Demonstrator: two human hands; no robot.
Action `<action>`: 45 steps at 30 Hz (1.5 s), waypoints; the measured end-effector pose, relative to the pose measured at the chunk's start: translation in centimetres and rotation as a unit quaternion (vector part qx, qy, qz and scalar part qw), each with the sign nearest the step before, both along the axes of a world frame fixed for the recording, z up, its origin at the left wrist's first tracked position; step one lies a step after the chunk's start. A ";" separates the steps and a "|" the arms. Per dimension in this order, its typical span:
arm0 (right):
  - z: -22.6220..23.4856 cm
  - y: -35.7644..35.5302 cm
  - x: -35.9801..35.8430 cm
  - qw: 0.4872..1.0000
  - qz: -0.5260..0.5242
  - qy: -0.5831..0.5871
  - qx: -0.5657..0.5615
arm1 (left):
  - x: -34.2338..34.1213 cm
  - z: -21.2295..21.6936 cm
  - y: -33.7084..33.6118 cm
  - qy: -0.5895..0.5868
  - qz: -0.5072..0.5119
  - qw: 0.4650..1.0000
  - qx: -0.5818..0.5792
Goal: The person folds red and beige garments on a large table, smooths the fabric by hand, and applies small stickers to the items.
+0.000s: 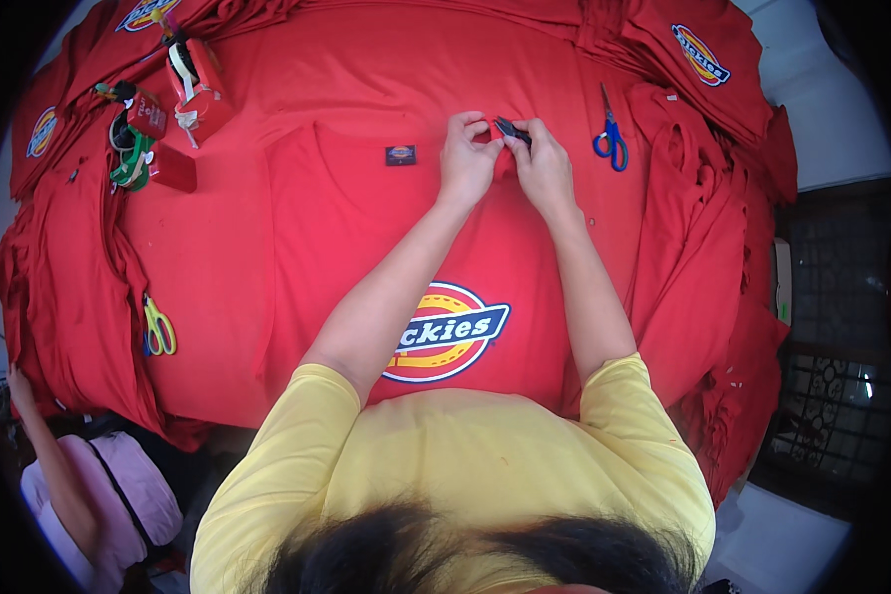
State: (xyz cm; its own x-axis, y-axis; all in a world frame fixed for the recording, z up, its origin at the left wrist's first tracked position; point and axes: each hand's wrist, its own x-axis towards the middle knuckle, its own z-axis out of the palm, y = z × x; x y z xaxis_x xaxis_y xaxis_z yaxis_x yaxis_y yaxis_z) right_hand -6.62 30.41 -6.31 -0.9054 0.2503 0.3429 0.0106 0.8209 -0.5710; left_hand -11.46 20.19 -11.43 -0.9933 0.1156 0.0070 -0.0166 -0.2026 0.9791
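Observation:
A red T-shirt (342, 238) lies spread in front of me, with a dark label at its neck and a large oval print on its chest. Near its far right shoulder, my left hand (467, 163) pinches a bit of the red cloth between thumb and fingers. My right hand (544, 170) is right beside it, closed around small black thread snips (511, 130). The snips' tips are close to the pinched cloth; whether the blades touch it cannot be made out.
Blue-handled scissors (612, 144) lie to the right, yellow-handled scissors (158, 329) at the left. Tape dispensers (196, 91) stand at the far left. Piled red shirts (693, 198) ring the red-covered table. Another person (119, 485) is at the lower left.

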 end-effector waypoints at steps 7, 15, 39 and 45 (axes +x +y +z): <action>-2.0 5.1 -1.5 0.996 -0.084 0.027 0.016 | -0.5 1.2 -5.0 0.032 -0.112 0.990 -0.083; -2.4 13.8 10.1 0.988 -0.076 -0.020 0.132 | 8.1 4.9 -30.7 0.023 0.001 0.913 -0.408; -3.2 1.7 -2.7 0.983 0.026 0.075 0.166 | -1.4 0.7 -24.8 0.300 0.125 0.805 -0.497; -2.3 1.9 -6.0 0.991 -0.060 0.010 0.118 | -5.4 0.4 -22.8 0.192 0.103 0.753 -0.621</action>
State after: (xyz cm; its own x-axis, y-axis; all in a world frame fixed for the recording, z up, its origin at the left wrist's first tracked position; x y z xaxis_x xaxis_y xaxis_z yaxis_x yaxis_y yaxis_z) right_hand -12.66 32.36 -8.62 -0.8664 0.2661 0.4225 0.1070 0.9255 -0.3634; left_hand -16.90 -2.64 -11.01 -0.9432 0.1142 0.3121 0.2230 0.9139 0.3394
